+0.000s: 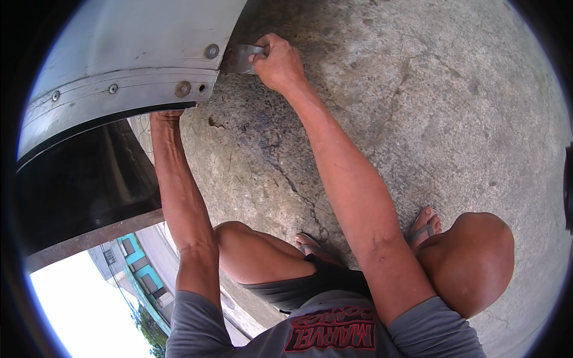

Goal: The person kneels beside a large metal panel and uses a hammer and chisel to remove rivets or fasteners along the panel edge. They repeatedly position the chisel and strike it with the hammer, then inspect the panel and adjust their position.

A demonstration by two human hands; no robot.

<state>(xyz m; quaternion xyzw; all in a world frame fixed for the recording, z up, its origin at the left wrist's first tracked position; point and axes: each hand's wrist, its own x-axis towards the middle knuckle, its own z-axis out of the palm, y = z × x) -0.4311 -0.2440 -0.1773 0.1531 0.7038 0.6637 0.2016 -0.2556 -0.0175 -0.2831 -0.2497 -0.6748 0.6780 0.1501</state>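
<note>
A silver-grey metal panel [137,42] with a dark lower edge, rivets and round bolt heads fills the upper left. My right hand [278,63] is closed, thumb and fingers gripping a thin, flat grey metal piece [240,58] beside the panel's right edge. Where this piece ends behind or against the panel cannot be made out. Under the panel's lower edge reaches my left hand [169,113]; only its wrist end shows, and its fingers are hidden behind the panel. A small dark hole [202,88] sits near the panel's lower right corner.
Rough, cracked concrete floor [465,113] spreads below and to the right. A black glossy surface [83,173] lies under the panel, left of my left forearm, above a brownish bar [95,240]. My bent knees and sandalled feet are close. A turquoise-and-grey building [140,262] shows at lower left.
</note>
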